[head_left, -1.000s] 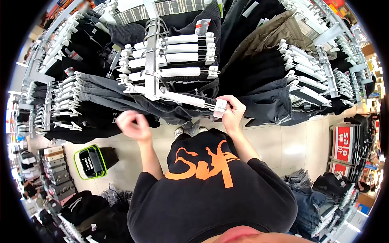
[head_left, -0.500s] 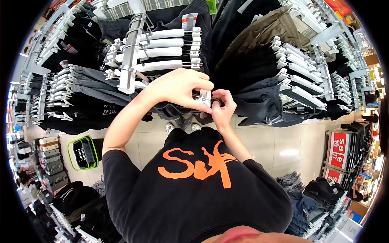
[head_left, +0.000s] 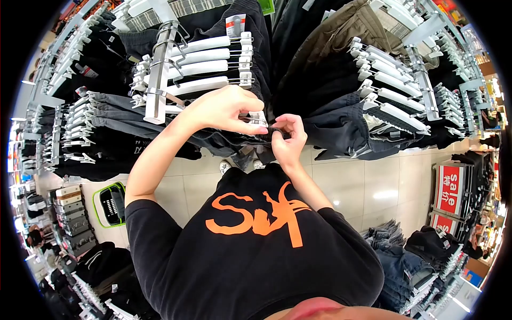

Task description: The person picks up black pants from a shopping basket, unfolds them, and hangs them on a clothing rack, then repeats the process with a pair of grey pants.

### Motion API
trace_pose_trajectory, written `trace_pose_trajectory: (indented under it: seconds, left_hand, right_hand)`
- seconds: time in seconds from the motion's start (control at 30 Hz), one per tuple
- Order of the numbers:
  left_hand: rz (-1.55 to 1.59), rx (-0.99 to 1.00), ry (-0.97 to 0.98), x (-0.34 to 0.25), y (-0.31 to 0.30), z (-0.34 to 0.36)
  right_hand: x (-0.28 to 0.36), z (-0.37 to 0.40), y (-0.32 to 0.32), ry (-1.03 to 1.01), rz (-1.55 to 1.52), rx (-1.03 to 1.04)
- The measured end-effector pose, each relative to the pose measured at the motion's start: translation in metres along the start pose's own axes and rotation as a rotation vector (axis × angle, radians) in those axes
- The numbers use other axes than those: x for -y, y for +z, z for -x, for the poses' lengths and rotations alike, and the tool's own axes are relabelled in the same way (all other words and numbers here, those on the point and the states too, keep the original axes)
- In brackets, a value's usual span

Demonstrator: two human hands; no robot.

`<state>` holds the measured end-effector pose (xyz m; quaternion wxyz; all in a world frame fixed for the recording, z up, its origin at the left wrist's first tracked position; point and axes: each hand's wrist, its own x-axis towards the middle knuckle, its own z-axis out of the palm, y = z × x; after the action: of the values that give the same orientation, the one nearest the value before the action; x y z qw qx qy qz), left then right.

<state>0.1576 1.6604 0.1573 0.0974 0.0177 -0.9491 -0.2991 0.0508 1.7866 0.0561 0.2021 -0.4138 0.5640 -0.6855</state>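
My left hand is closed around the white clip at the end of a clip hanger, thumb below and fingers above. Just right of it, my right hand pinches the waistband edge of dark trousers between thumb and fingers. The trousers hang below the hanger at the front of the rack. Whether the clip's jaws are on the waistband cannot be made out, since my fingers cover part of it. Behind my left hand, several white clip hangers with dark trousers hang on a metal rail arm.
More trousers hang on a rack arm to the right and on racks at the left. A green-rimmed black basket stands on the tiled floor. Red sale signs stand at far right, and folded jeans lie at lower right.
The view has shifted slightly, moving the rack left and up. My right hand has drawn a little away from the hanger clip, still pinching the waistband; my left hand stays on the clip.
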Motion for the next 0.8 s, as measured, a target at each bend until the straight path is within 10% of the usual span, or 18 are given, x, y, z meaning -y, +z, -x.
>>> trace_pose_trajectory:
  seconds: [0.8]
  left_hand:
    - [-0.062, -0.061, 0.050, 0.000, 0.007, 0.010]
  right_hand:
    - [-0.001, 0.008, -0.001, -0.209, 0.048, -0.021]
